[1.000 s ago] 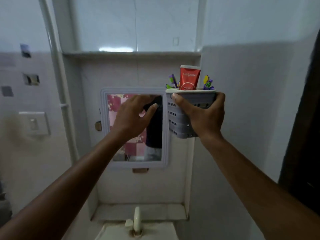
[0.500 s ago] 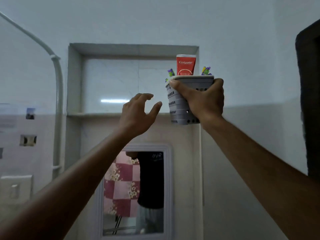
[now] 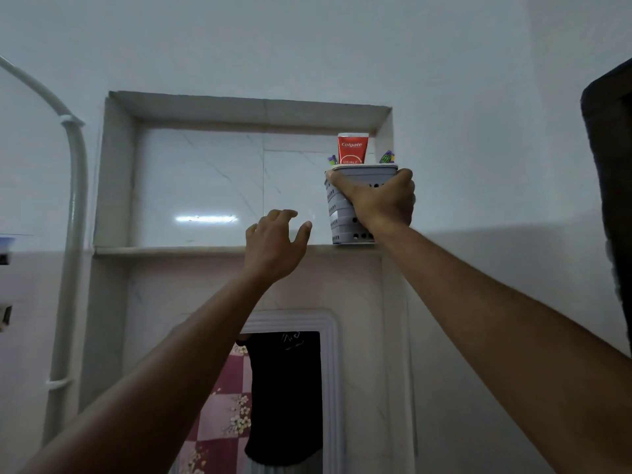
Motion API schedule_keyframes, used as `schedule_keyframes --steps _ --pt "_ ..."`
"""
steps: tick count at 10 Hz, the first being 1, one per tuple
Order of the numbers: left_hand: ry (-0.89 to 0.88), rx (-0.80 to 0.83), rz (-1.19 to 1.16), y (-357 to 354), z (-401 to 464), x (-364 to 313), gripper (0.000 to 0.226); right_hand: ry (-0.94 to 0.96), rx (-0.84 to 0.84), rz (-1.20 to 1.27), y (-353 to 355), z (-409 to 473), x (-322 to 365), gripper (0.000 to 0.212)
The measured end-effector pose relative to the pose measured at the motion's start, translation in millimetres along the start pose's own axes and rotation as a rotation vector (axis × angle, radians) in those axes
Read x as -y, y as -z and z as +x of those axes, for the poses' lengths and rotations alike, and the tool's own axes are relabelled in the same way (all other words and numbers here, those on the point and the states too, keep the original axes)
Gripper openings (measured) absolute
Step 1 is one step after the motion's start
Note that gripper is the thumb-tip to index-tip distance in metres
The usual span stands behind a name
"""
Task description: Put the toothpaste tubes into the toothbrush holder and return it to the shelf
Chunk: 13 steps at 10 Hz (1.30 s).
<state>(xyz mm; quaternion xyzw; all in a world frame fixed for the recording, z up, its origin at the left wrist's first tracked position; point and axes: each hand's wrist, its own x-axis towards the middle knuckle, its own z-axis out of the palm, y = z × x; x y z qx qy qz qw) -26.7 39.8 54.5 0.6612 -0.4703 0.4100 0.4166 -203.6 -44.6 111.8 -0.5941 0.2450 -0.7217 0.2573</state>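
— Toothpaste tubes: I count one red tube (image 3: 353, 149) standing upright in the grey perforated plastic toothbrush holder (image 3: 342, 213).
— Where is the holder?
— At the right end of the pale stone recessed shelf (image 3: 171, 250); its base seems to touch the ledge.
— And the hands?
— Two. The right hand (image 3: 379, 200) is wrapped around the holder. The left hand (image 3: 273, 244) holds nothing, fingers spread, beside it.

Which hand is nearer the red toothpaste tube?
Right. The right hand grips the holder just below the tube; the left hand hovers open, lower and leftward.
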Motion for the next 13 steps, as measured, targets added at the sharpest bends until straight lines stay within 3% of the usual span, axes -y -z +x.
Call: schedule_keyframes --steps 2,4,5,7,9,10,11,13 --pt "0.034 0.064 0.022 -30.0 6.6 13.2 0.058 -0.017 0.015 0.021 -22.2 12.5 -27.0 0.123" --pt "-0.026 -0.002 0.167 -46.8 4.0 20.3 0.057 0.026 0.128 -0.015 -32.3 14.8 -43.9 0.143" --pt "-0.038 0.012 0.162 -47.0 3.1 25.2 0.058 0.128 0.209 -0.153 -32.1 1.8 -60.5 0.135" --pt "-0.065 0.071 0.157 -44.6 2.7 29.2 0.063 0.120 0.387 -0.303 -34.0 -3.2 -82.2 0.126" --pt "-0.060 0.104 0.123 -37.4 -3.4 30.6 0.058 0.169 0.376 -0.374 -30.5 -4.8 -84.3 0.122" --pt "-0.025 0.075 0.007 -29.0 -13.3 26.6 0.052 0.325 0.151 -0.329 -22.1 -12.2 -90.6 0.098" --pt "-0.003 0.040 -0.051 -13.1 -28.7 14.6 0.054 0.446 0.035 -0.251 -8.6 -25.7 -89.0 0.065" --pt "-0.070 0.031 -0.031 20.2 -70.7 -16.3 0.053 0.575 0.057 -0.054 30.1 -61.3 -79.4 0.038"
